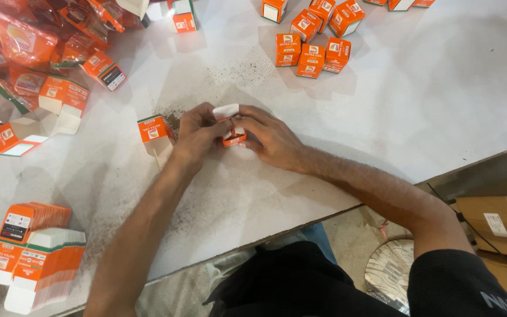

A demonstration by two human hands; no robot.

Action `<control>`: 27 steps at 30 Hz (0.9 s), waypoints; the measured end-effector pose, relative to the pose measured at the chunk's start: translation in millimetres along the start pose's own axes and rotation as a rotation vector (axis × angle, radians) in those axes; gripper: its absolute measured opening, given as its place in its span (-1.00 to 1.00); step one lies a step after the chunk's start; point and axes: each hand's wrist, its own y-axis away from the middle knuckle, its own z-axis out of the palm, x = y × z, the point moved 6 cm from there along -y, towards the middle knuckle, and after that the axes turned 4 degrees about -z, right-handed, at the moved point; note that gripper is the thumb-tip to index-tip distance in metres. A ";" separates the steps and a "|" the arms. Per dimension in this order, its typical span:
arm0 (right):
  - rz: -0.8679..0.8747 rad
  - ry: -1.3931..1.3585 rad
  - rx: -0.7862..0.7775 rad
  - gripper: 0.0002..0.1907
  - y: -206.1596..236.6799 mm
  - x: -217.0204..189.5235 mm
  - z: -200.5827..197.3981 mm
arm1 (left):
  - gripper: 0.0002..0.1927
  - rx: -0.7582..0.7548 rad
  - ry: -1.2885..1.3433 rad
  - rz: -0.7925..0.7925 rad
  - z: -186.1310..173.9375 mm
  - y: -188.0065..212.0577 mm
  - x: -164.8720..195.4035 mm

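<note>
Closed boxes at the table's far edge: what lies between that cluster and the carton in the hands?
Head view: only bare white tabletop with dark specks lies between the closed boxes and the small carton.

Orange-white cartons (311, 44) top; flat stack (36, 252) bottom-left.

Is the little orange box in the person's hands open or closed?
Open. The small orange box has its white flap sticking up between the left hand and right hand, not tucked in.

Bare forearms, black short sleeve (459, 282) with grey lettering, black clothing below
</note>
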 end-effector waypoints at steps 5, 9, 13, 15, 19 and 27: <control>0.101 -0.024 0.010 -0.33 39.2 -15.3 -21.7 | -0.74 0.207 -0.468 0.598 47.4 59.5 30.7; 0.050 -0.144 0.038 -0.22 39.7 -13.7 -29.2 | -0.67 0.015 -0.597 0.839 60.1 85.5 50.2; 0.058 -0.167 0.028 -0.24 44.3 -7.9 -31.1 | -0.69 0.042 -0.680 0.883 63.2 83.5 50.5; 0.050 -0.153 0.026 -0.24 44.4 -11.6 -31.6 | -0.77 0.066 -0.625 0.835 62.7 81.1 47.1; 0.009 -0.134 0.021 -0.33 37.2 -24.5 -32.4 | -0.82 0.060 -0.638 0.816 58.8 84.2 46.2; -0.091 -0.014 -0.031 -0.69 34.6 -32.4 -28.7 | -0.75 0.064 -1.014 0.934 62.5 106.7 45.6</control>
